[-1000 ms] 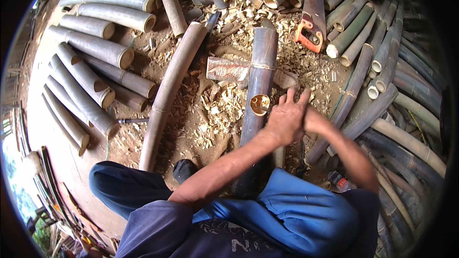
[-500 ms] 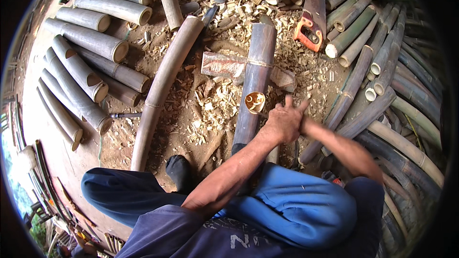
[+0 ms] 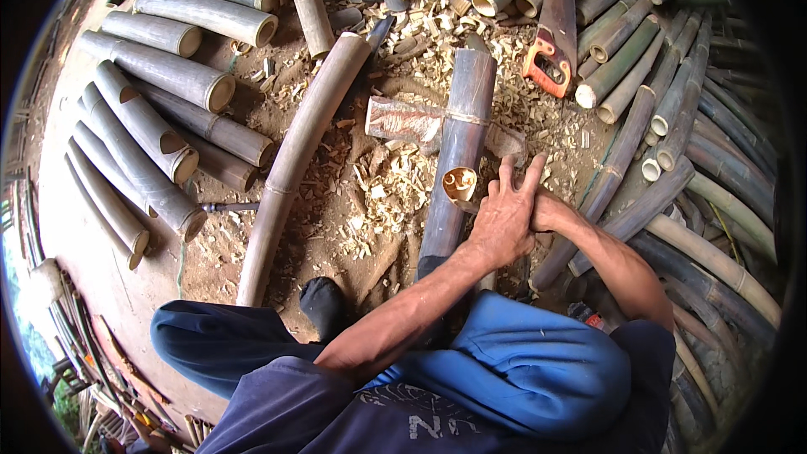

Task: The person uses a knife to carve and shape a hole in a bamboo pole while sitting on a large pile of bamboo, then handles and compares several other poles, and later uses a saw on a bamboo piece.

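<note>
1. Brown ground (image 3: 290,273), strewn with pale shavings (image 3: 378,202), lies between bamboo lengths (image 3: 160,92) on the left, far and right sides.
2. The holed bamboo section (image 3: 458,155) rests across a wood block (image 3: 403,120), its far end reaching past the block's edge.
3. The left hand (image 3: 502,223) is just beside the right rim of the hole (image 3: 460,184), two fingers (image 3: 506,175) stretched out; what the others grip, I cannot tell.
4. The right hand (image 3: 546,212) is partly hidden against it; whether its fingers are closed, I cannot tell.
5. A shaving-covered strip separates section and long pole (image 3: 292,155); the saw (image 3: 555,34) lies beyond the hands.
</note>
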`<state>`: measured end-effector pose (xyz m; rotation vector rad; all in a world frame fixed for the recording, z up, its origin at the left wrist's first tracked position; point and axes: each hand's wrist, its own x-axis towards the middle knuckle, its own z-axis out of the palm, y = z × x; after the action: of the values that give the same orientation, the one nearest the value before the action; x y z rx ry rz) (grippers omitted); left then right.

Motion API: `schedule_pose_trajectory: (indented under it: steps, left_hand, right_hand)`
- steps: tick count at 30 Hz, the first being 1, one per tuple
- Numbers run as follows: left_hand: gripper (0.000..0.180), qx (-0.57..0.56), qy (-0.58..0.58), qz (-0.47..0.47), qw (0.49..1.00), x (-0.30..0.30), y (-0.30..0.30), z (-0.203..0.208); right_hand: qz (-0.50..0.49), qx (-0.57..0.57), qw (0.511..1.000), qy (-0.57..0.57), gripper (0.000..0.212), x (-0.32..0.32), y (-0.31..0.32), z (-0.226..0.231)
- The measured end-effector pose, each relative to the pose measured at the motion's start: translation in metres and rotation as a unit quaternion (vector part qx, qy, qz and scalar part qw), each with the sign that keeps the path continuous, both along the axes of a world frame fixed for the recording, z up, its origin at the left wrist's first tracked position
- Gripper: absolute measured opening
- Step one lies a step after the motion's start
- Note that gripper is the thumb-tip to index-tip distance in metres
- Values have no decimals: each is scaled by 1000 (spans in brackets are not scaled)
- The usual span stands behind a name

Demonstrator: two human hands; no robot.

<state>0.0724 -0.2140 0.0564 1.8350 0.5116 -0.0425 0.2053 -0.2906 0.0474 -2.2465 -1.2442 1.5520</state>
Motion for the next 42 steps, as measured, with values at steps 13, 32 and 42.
schedule_pose_trajectory:
  steps: [13,32,42]
  left_hand:
    - [74,73,-230,145,959,-67,74,22]
    - [55,-22,157,298,941,-228,172,-27]
    - [74,28,-46,322,945,-62,106,38]
  right_hand:
    - [-374,96,916,108,26,-71,-77,-10]
    - [-268,334,903,-26,23,-101,-18,-27]
    - [-282,322,873,234,84,-203,6,-26]
